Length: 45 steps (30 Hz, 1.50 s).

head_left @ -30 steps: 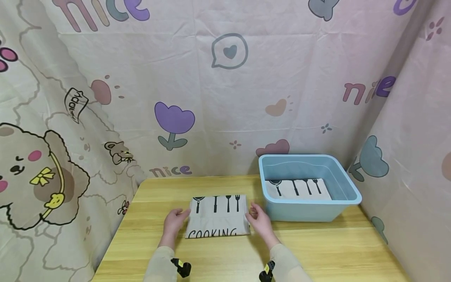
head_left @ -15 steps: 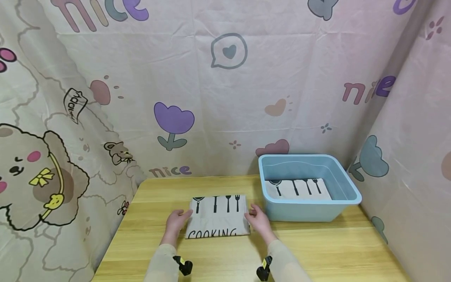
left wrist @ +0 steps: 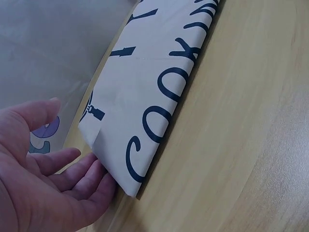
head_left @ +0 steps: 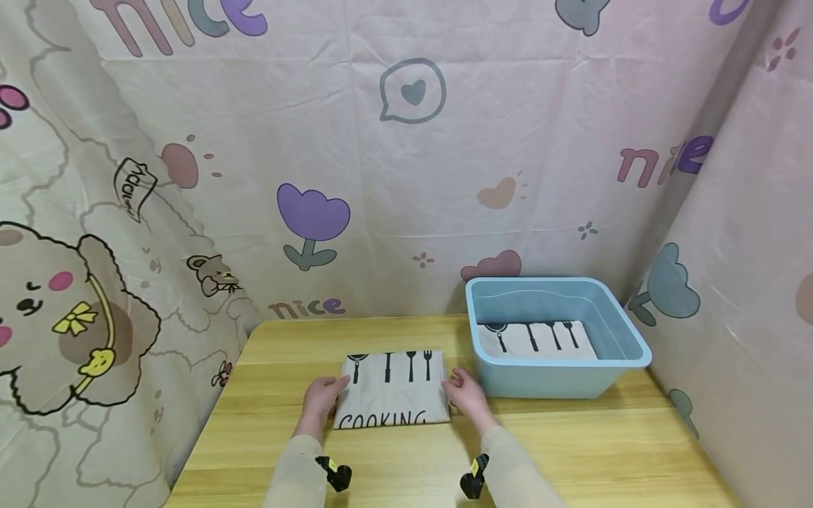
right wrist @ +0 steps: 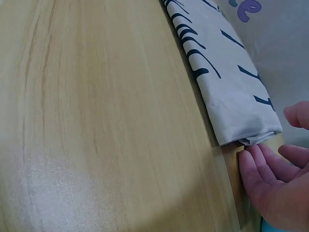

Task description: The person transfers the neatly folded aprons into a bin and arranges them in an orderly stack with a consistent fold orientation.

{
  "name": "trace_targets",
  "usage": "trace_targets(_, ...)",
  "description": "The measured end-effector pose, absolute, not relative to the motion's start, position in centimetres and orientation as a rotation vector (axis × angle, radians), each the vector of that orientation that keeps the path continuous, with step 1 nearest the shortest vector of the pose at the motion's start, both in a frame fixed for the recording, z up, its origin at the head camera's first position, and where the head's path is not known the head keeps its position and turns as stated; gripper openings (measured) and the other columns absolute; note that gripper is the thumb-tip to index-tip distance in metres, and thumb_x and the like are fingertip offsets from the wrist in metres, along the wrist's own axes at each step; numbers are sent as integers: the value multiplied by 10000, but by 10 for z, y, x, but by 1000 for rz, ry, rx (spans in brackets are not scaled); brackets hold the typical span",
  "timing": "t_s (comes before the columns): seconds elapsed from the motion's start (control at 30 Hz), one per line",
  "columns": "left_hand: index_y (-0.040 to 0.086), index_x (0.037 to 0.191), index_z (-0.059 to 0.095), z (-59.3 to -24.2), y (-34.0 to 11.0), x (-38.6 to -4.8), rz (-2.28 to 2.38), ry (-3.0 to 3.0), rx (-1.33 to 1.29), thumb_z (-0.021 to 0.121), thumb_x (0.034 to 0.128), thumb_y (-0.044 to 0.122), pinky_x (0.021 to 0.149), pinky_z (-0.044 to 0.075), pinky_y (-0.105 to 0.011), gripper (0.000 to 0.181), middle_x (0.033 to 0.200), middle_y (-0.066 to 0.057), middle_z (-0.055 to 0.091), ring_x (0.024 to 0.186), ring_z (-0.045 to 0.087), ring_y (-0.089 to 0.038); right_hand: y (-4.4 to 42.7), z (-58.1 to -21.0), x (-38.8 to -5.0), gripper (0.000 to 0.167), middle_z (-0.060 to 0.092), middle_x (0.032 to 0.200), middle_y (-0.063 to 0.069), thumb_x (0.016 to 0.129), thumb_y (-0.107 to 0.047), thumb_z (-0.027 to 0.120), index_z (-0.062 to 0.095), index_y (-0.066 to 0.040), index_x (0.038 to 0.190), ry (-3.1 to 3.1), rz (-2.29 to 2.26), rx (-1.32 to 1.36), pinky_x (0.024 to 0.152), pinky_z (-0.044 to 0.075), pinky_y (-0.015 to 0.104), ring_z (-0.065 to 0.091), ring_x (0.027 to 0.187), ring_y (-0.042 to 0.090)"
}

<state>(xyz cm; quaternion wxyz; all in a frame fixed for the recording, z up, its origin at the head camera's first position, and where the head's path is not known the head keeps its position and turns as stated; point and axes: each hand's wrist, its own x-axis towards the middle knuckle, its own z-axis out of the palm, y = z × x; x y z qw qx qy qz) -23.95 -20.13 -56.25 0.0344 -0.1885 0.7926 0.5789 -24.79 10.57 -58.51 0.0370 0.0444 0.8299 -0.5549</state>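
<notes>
A folded white cloth [head_left: 392, 391] lies flat on the table, printed with dark utensils and the word COOKING. At its left edge is my left hand [head_left: 320, 398]; in the left wrist view the fingertips [left wrist: 99, 166] touch the edge, partly hidden by it, and the thumb is raised apart. My right hand [head_left: 468, 397] is at the opposite edge. In the right wrist view its fingertips [right wrist: 248, 151] meet the lower side of the folded end [right wrist: 246, 130], with the thumb held off the cloth. Neither hand pinches it.
A light blue plastic tub [head_left: 546, 381] stands at the right back of the wooden table [head_left: 603, 444]. Inside it lies another folded cloth [head_left: 536, 341] with the same utensil print. A patterned curtain [head_left: 406, 176] hangs behind and at both sides.
My left hand has moved slightly right, closer in on the cloth's left edge. The right hand has barely shifted. The cloth and the tub stay where they were.
</notes>
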Motion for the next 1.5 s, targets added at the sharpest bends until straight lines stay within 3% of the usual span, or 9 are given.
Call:
trace_targets(0.17, -169, 1350, 441, -564, -201, -241, 1807, 2409, -614, 645, 960, 294, 878, 490, -463, 639, 1300, -337, 501, 1025, 546, -357, 106, -586, -249, 498, 580, 1208, 346, 956, -120, 611, 456, 162, 1337, 2534, -1707, 149, 870, 540, 464, 581, 1118, 454)
trace_targets(0.4, -188, 1359, 415, -565, -203, -242, 1825, 2384, -620, 621, 967, 236, 976, 456, -518, 612, 1348, -366, 463, 1179, 507, -433, 105, -586, -250, 468, 594, 1202, 329, 950, -93, 599, 475, 159, 1323, 2527, -1709, 143, 874, 535, 462, 588, 1114, 443)
trace_targets(0.63, -181, 1343, 439, -566, -203, -242, 1808, 2405, -612, 603, 975, 196, 961, 460, -512, 551, 1318, -358, 491, 1135, 528, -415, 105, -586, -250, 440, 606, 1194, 315, 957, -81, 585, 489, 147, 1321, 2494, -1746, 146, 867, 539, 454, 592, 1113, 433)
trace_targets(1.13, -174, 1361, 425, -567, -201, -245, 1901, 2346, -626, 578, 981, 129, 996, 429, -545, 510, 1353, -368, 455, 1227, 466, -481, 105, -586, -249, 408, 614, 1132, 318, 927, -22, 600, 509, 164, 1279, 2418, -1892, 138, 789, 564, 430, 624, 1015, 400)
trace_targets(1.5, -192, 1310, 472, -570, -199, -247, 1893, 2362, -635, 570, 961, 70, 998, 432, -534, 447, 1307, -375, 489, 1186, 495, -484, 101, -585, -247, 425, 593, 1148, 301, 905, 50, 598, 488, 158, 1301, 2247, -2045, 188, 746, 569, 412, 621, 947, 281)
